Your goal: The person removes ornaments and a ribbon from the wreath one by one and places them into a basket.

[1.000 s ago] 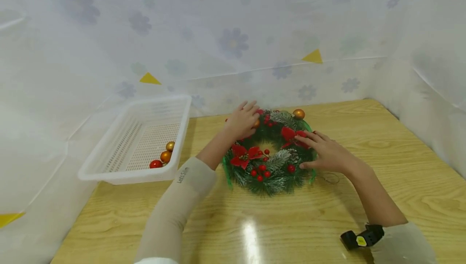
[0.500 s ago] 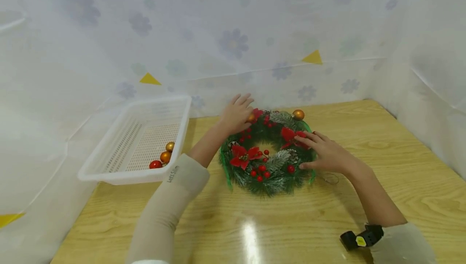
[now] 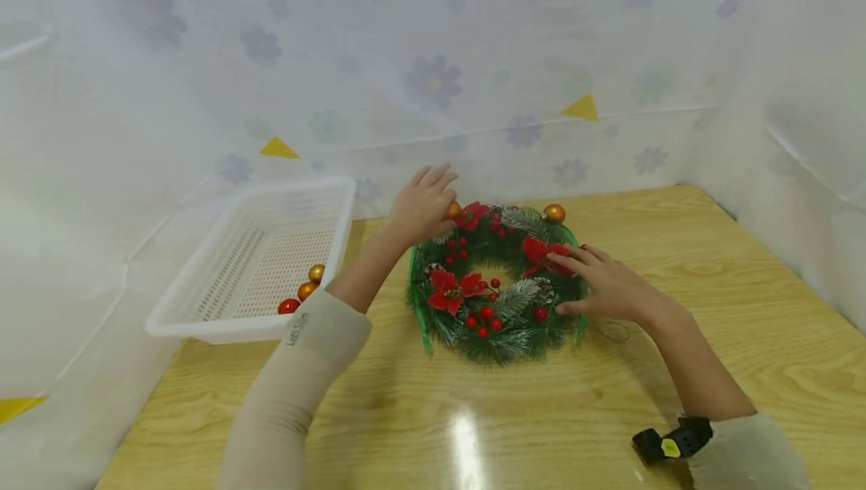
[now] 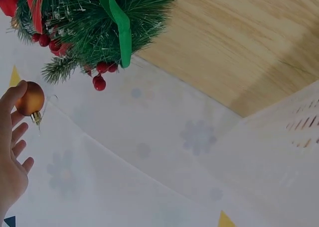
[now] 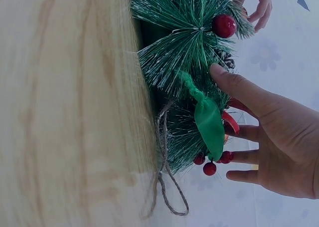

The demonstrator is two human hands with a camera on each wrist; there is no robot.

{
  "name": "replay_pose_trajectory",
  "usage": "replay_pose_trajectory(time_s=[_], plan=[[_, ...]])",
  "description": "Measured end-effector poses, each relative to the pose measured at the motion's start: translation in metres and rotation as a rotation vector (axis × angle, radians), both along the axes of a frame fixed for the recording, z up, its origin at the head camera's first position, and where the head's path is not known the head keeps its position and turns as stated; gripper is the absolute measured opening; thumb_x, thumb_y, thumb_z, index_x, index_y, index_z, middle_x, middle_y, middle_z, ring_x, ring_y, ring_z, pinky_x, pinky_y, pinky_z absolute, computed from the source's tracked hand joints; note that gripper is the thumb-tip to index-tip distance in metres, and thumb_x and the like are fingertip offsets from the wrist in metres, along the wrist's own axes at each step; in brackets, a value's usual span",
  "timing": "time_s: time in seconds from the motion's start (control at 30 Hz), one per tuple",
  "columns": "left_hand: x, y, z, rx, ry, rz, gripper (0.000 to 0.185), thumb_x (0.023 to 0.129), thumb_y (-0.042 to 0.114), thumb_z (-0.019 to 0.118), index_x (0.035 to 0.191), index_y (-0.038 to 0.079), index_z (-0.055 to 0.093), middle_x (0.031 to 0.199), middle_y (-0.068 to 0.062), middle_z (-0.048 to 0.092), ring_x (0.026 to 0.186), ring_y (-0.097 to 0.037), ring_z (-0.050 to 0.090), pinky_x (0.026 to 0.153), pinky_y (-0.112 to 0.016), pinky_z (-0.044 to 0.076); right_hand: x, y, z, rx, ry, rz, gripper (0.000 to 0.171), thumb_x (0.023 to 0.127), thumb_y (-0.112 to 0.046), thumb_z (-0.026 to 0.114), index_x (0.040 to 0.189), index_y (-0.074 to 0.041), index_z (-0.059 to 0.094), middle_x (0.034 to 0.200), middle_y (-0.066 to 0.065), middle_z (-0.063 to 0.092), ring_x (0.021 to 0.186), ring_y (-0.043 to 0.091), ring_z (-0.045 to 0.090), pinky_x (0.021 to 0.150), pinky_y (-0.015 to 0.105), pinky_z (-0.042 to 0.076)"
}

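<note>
A: In the middle of the head view, the person's left hand (image 3: pixel 421 203) pinches a small shiny gold bauble (image 3: pixel 452 211) just at the upper left edge of the round green pine wreath with red flowers and berries (image 3: pixel 497 283), which lies flat on the pale wooden table (image 3: pixel 676 370). The right hand (image 3: pixel 609 283) rests on the wreath's right side, fingers straight and spread.

B: So which step is this?

A: I judge it to be taking ornaments off. The white perforated plastic basket (image 3: pixel 203 302) at the left holds a few gold and red balls, and another gold ball (image 3: pixel 555 213) sits on the wreath's top.

B: And the left wrist view?

A: At its left edge the gold bauble is held between thumb and forefinger, apart from the wreath; the other fingers (image 4: pixel 20 149) hang loose.

B: The right wrist view?

A: At right, flat fingers (image 5: pixel 239 87) press the needles beside a green ribbon (image 5: pixel 208 119).

B: What does the next move call for?

A: Probably carrying the bauble left over the basket's rim while the right hand pins the wreath.
</note>
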State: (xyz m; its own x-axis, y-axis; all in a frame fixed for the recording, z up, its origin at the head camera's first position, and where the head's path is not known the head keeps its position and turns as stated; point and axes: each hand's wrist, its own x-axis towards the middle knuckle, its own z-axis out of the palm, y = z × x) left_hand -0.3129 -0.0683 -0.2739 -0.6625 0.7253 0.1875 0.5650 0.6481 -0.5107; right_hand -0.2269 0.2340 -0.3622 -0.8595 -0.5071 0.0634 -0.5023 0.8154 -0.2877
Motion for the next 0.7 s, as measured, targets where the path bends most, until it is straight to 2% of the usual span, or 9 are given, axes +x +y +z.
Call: replay_pose_trajectory(time_s=[0.2,0.37,0.5,0.7], plan=[[0.005,-0.017,0.008,0.055,0.037,-0.037,0.041,0.081,0.041,0.069,0.106,0.008,0.065,0.136,-0.012,0.044,0.133,-0.026,0.025,0.109,-0.039,0.017,0.000,-0.001,0.000,-0.006,-0.006,0.002,0.085,0.077,-0.052,0.067,0.142,-0.008,0.035,0.143,0.025,0.024,0.127,0.052,0.016,0.091,0.071,0.021],[0.007,-0.036,0.013,0.044,0.061,-0.031,0.043,0.080,0.039,0.070,0.108,0.007,0.064,0.134,-0.014,0.044,0.131,-0.028,0.027,0.108,-0.040,0.020,-0.001,-0.001,0.001,-0.016,-0.009,0.000,0.084,0.076,-0.049,0.069,0.142,-0.008,0.035,0.143,0.025,0.023,0.127,0.052,0.015,0.091,0.071,0.021],[0.008,-0.058,0.014,0.030,0.048,0.016,0.044,0.081,0.037,0.070,0.110,0.005,0.062,0.135,-0.015,0.043,0.131,-0.029,0.027,0.109,-0.041,0.018,-0.002,0.000,0.001,-0.013,-0.010,0.002,0.084,0.076,-0.048,0.069,0.142,-0.008,0.035,0.143,0.025,0.023,0.127,0.053,0.015,0.091,0.071,0.021],[0.008,-0.099,0.008,0.026,0.015,0.120,0.046,0.081,0.035,0.070,0.113,0.004,0.060,0.135,-0.016,0.042,0.132,-0.031,0.025,0.108,-0.043,0.018,-0.003,0.001,0.000,-0.012,-0.011,0.005,0.085,0.077,-0.052,0.067,0.142,-0.009,0.034,0.144,0.025,0.023,0.127,0.053,0.015,0.091,0.071,0.021]])
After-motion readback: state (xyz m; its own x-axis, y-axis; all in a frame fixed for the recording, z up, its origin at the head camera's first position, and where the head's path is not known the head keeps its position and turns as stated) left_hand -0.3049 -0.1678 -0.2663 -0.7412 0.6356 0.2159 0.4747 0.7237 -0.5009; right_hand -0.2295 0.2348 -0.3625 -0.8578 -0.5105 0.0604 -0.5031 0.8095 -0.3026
